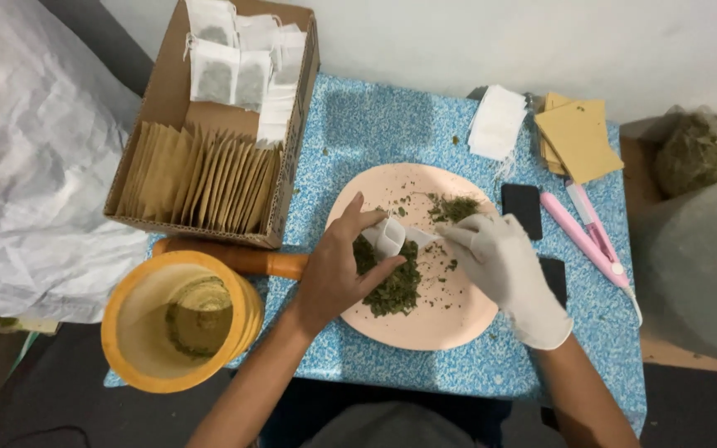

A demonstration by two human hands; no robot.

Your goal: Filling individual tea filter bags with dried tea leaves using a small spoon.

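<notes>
Pinching thin white mesh sachet (390,236), bare left hand (338,274), gloved right hand (499,261), crumbly herbs (392,286).

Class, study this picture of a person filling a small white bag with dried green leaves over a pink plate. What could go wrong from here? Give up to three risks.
1. The left hand holds the small bag open by its edge; it may slip or tear, spilling the leaves.
2. The gloved right hand could scatter crumbs past the plate onto the table.
3. The yellow tub overhangs the table edge and might get knocked off.
</notes>
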